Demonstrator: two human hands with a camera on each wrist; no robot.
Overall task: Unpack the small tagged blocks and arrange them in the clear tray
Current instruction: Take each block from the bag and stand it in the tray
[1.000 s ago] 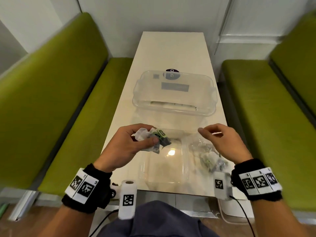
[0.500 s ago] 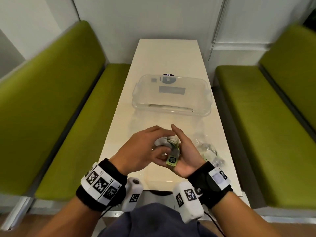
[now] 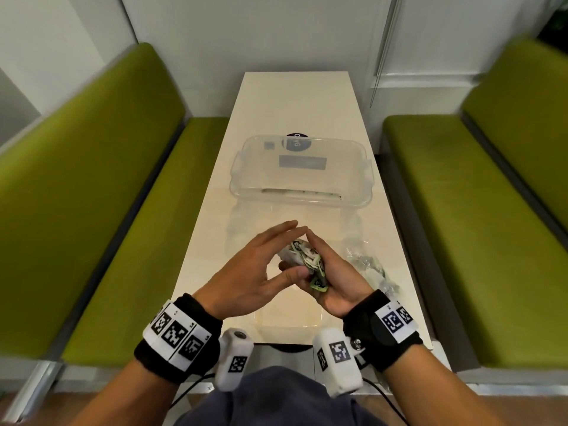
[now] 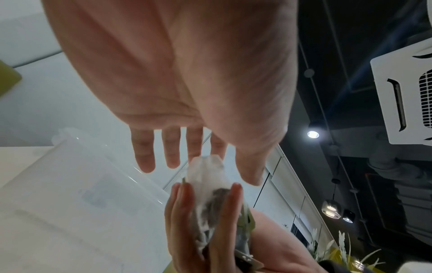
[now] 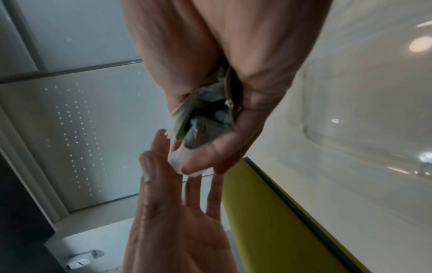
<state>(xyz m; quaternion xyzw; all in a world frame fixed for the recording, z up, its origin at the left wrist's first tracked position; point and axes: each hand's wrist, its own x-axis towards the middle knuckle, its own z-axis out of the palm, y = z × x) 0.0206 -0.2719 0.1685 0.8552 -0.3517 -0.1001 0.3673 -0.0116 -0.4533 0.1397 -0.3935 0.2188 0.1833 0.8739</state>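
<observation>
A crumpled bundle of small tagged blocks (image 3: 302, 259), white, grey and green, sits between my two hands above the small clear tray (image 3: 289, 321) at the table's front. My right hand (image 3: 332, 272) cups the bundle, fingers and thumb curled round it, as the right wrist view shows (image 5: 205, 118). My left hand (image 3: 276, 247) faces it with straight fingers, thumb tip touching the bundle's near side. In the left wrist view the bundle (image 4: 208, 184) stands up between the right hand's fingers (image 4: 182, 221), just below my left hand (image 4: 187, 157).
A larger clear bin (image 3: 301, 199) with a label stands farther back on the cream table (image 3: 295, 103). A crinkled clear bag (image 3: 368, 265) holding more pieces lies right of my hands. Green benches (image 3: 92, 210) flank the narrow table on both sides.
My hands were apart, with the left one gripping the bundle. They came together, the right hand took the bundle into its palm, and the left fingers straightened.
</observation>
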